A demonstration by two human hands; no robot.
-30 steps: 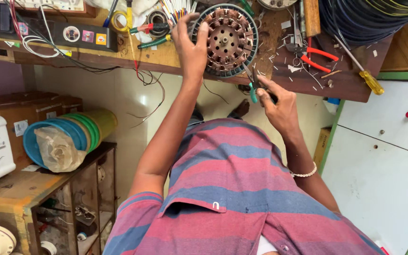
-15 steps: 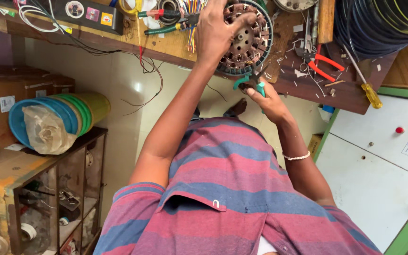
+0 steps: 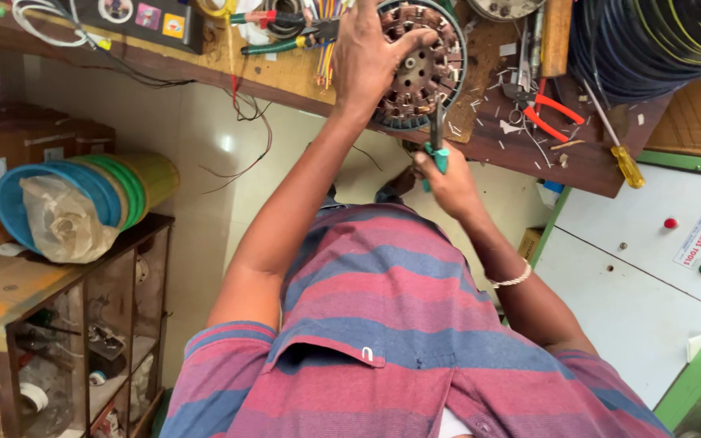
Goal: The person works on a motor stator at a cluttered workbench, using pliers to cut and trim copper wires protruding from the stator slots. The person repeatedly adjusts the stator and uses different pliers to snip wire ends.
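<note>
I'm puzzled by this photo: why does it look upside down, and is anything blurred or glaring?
Head view: sharp and evenly lit; the camera looks down over the shoulders, so the workbench sits on top. Faint glare on the pale wall. Left hand and stator are crisp.

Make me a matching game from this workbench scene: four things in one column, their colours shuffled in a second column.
Things:
1. pliers lying on the bench
2. screwdriver at the bench edge
3. tool in the right hand
4. front bowl on the cabinet

Colours:
A. yellow handle
B. blue
C. red handles
D. teal handle

Pairs: 1-C, 2-A, 3-D, 4-B
</note>
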